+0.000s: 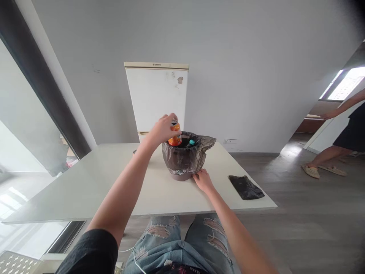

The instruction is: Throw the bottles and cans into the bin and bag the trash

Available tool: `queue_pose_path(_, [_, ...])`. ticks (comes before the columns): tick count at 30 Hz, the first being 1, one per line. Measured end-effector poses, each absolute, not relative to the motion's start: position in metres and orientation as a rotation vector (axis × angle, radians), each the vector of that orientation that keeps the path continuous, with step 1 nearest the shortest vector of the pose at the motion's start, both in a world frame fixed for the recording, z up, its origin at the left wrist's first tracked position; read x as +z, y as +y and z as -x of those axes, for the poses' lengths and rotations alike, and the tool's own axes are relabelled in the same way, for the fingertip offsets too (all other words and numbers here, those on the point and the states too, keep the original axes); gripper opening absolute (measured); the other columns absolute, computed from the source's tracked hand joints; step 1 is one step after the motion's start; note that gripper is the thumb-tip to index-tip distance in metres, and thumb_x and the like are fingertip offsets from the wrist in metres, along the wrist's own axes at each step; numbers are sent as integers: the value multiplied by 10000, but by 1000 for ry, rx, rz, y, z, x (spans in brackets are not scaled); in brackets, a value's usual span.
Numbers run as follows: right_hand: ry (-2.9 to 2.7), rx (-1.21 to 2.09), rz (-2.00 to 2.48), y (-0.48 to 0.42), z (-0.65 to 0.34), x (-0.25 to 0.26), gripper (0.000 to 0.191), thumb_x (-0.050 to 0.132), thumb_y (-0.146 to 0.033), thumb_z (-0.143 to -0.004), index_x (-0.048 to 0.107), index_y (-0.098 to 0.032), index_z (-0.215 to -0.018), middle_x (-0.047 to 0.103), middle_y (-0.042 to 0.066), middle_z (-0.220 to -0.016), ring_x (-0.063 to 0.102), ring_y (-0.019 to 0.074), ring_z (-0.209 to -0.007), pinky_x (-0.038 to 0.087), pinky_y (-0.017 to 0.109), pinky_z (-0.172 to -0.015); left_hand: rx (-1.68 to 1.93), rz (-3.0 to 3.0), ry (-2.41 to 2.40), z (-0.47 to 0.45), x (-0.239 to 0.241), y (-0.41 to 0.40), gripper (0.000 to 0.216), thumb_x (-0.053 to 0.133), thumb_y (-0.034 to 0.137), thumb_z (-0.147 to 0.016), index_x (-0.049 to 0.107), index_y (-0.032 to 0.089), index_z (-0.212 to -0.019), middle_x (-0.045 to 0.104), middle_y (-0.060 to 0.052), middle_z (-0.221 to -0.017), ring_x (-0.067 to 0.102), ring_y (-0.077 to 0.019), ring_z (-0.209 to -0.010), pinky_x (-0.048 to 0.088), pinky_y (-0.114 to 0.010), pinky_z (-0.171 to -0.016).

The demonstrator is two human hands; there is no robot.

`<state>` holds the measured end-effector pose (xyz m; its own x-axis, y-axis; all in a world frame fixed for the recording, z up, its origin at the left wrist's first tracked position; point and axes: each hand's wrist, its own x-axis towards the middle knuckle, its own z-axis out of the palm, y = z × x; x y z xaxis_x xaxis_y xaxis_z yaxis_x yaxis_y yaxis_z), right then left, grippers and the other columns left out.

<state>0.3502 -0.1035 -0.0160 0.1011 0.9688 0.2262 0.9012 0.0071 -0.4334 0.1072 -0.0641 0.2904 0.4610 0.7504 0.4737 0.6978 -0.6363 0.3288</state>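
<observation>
My left hand (165, 127) is wrapped round an orange drink can (175, 134), held upright at the mouth of a trash bin (181, 177). The can's lower end dips just below the rim. A thin black garbage bag (182, 158) lines the bin and hangs over its outside, with a loose flap sticking out to the right. Inside the bag, the teal cap of a bottle (192, 142) shows; the bottle's body is mostly hidden. Low on the bin's right side, my right hand (203, 179) grips near the base, its fingertips partly covered by bin and bag.
The bin stands on a white table (159, 194). A folded black plastic bag (246, 187) lies near the right edge. Behind the table is a white refrigerator (159, 95) against a grey wall. Something small and dark is half hidden behind my left forearm. Another person (349, 131) stands far right.
</observation>
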Motion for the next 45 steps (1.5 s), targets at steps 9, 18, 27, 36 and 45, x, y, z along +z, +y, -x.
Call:
queue_pose_path(9, [-1824,204,1896,-102,-352,-17,274,477,-286,-1063,738,-222,-1008,668,85,-1169,548,269,-1155,394,355,-930,14,-2664,1307,-185,251,-3,422,871,155,-595,770,270,-987,786,-85,-922,707,-305,-873,510,-365,-783])
queue_pose_path(18, [-1817,217,1869,-103,-353,-18,270,479,-276,-1055,725,-223,-959,667,83,-1138,547,264,-1120,387,356,-906,1310,-2434,1643,-52,235,24,316,532,474,-1007,705,213,-1051,751,-130,-1113,668,-310,-1109,500,-435,-1003])
queue_pose_path(27, [-1817,209,1881,-100,-354,-21,257,497,-269,-1042,737,-219,-965,684,93,-1139,547,279,-1130,397,357,-927,625,-2227,1927,41,90,45,558,650,407,-904,561,255,-1434,547,-173,-1485,651,-335,-1149,521,-437,-972])
queue_pose_path(36, [-1825,174,1902,-101,-352,-19,235,515,-244,-1031,743,-229,-976,699,80,-1090,562,260,-1101,406,333,-921,1208,-2124,1924,25,123,22,555,604,405,-963,547,290,-1503,505,-170,-1467,701,-313,-1038,566,-457,-901])
queue_pose_path(45, [-1829,157,1906,-101,-353,-19,210,536,-231,-1018,734,-224,-949,702,77,-1100,565,258,-1122,405,327,-920,1406,-2224,1167,-100,241,-40,464,664,531,-951,700,246,-1316,748,-78,-1085,699,-250,-946,557,-379,-889])
